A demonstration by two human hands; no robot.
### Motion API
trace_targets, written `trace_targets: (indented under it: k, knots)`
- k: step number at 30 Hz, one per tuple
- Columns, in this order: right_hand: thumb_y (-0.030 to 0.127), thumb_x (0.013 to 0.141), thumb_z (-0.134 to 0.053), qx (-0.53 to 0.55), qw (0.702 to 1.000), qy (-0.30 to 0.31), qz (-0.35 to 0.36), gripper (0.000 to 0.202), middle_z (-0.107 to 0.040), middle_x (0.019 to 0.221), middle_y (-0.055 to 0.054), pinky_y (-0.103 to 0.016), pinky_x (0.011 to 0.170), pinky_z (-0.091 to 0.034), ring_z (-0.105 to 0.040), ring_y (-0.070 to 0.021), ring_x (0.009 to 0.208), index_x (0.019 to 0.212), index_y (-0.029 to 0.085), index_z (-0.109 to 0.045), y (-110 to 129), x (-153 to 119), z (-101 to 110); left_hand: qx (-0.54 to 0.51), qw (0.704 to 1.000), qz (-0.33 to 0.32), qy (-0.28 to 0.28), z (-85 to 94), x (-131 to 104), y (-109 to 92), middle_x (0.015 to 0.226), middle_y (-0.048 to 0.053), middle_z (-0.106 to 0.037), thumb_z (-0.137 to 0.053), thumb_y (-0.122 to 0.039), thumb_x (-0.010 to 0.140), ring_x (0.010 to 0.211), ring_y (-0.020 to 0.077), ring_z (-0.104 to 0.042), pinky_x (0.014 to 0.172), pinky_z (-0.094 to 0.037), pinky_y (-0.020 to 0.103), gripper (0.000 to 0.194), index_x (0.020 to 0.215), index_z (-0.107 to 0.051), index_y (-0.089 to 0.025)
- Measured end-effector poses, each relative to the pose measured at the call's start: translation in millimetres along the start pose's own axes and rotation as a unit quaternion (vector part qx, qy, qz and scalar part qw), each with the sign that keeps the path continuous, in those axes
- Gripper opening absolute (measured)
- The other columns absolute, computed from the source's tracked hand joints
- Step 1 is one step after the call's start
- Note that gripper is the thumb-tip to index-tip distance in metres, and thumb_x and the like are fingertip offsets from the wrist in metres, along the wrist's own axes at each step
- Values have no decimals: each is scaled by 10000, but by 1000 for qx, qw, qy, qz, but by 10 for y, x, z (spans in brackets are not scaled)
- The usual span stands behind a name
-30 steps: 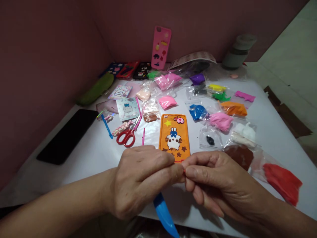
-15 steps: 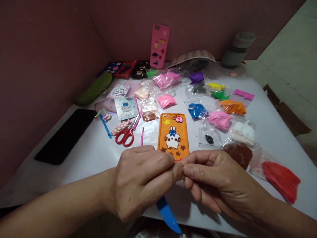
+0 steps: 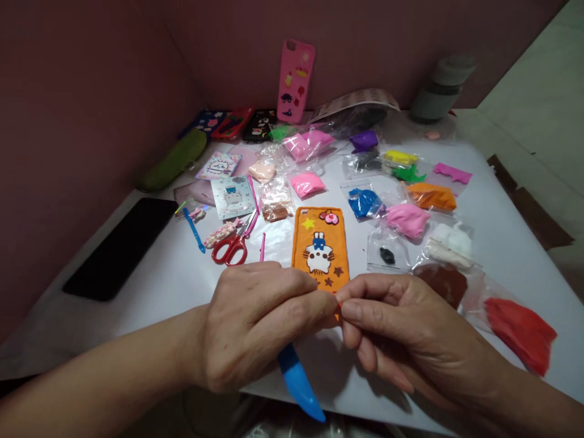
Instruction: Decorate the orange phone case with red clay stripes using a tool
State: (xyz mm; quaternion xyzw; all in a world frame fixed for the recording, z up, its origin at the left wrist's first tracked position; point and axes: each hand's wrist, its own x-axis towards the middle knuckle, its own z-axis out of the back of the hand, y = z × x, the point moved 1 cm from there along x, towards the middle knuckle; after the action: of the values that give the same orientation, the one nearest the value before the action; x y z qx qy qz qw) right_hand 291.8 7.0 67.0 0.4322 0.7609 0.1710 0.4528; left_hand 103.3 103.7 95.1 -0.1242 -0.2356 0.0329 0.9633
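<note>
An orange phone case (image 3: pixel 329 267) lies on the white table, decorated with a white cat figure in blue, a yellow star, a pink cherry shape and brown stars. Its near end is partly hidden by my hands. My left hand (image 3: pixel 264 328) is closed around a blue plastic clay knife (image 3: pixel 302 383), whose blade sticks out below the palm. Opposite it, my right hand (image 3: pixel 406 331) pinches a tiny red bit of clay (image 3: pixel 339 299) between thumb and forefinger. The fingertips of both hands nearly meet there, over the case's near edge.
Red-handled scissors (image 3: pixel 230 248), a blue stick tool (image 3: pixel 194 230) and a black phone (image 3: pixel 121 248) lie to the left. Bags of coloured clay, including red clay (image 3: pixel 520 334) and blue clay (image 3: pixel 364 202), spread over the right. A pink phone case (image 3: pixel 295 82) leans against the back wall.
My left hand and the clay knife have shifted slightly left and up. The fingertips have parted a little, showing more of the case's near edge and the red bit.
</note>
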Motion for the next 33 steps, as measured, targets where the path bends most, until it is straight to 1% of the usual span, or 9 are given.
trace_targets:
  k: [3,7,10,13,15,18,22,28,33]
  knots:
    - [408,802,-829,0,1000,-6,1,253,-677,596,5,-122,358,-324,-475,-18,354,786,173,-737,-11,7,17,28,999,20,-21,20,8,-29,916,42,-713,-499,-211,1037,736,124,-661,646,-488,230,169,1141,-612,-140]
    - [350,793,-842,9,999,-28,13,192,-681,585,3,-101,393,-367,-497,-11,376,778,181,-752,10,9,26,55,992,75,-86,42,28,-59,914,13,-707,-562,-173,1009,797,85,-667,721,-506,175,110,1085,-634,-142]
    - [299,742,-876,41,998,-36,17,162,-696,582,-7,-80,388,-371,-524,-16,382,769,187,-762,38,1,8,56,990,74,-108,44,23,-72,896,0,-703,-603,-167,983,768,75,-655,707,-505,166,88,1054,-651,-145]
    - [266,677,-915,53,998,-45,10,186,-693,561,-11,-63,397,-387,-550,-20,391,730,181,-758,57,-7,-18,70,990,72,-98,47,7,-82,886,3,-714,-599,-171,977,752,100,-670,709,-519,194,95,1050,-661,-166]
    - [250,662,-921,54,997,-53,7,190,-691,556,-10,-57,405,-398,-557,-21,393,721,181,-754,61,-7,-27,72,992,77,-75,50,0,-87,894,9,-719,-593,-147,973,757,110,-678,720,-523,201,117,1067,-657,-172]
    - [242,676,-907,48,997,-53,5,176,-694,560,-13,-55,403,-399,-553,-19,389,724,179,-750,63,-2,-33,69,993,71,-56,49,-4,-82,903,12,-717,-583,-134,974,764,109,-679,724,-516,202,136,1090,-643,-172]
    - [245,686,-897,50,998,-45,0,176,-694,560,-13,-57,400,-392,-530,-12,379,720,170,-741,64,5,-32,71,995,50,-46,28,2,-51,915,20,-717,-576,-155,977,742,121,-675,675,-497,228,145,1111,-632,-171]
    - [294,713,-900,70,997,-45,-2,201,-676,542,-5,-68,423,-418,-534,-16,395,733,165,-748,50,12,-5,75,995,43,-40,19,2,-38,934,22,-708,-545,-149,996,749,113,-656,680,-483,228,145,1120,-619,-162]
    - [278,684,-920,69,996,-48,-3,223,-691,558,-13,-60,394,-372,-556,-22,400,743,155,-744,58,9,-12,77,995,47,-39,23,-27,-48,919,16,-704,-549,-160,996,729,120,-642,667,-472,249,144,1121,-617,-172]
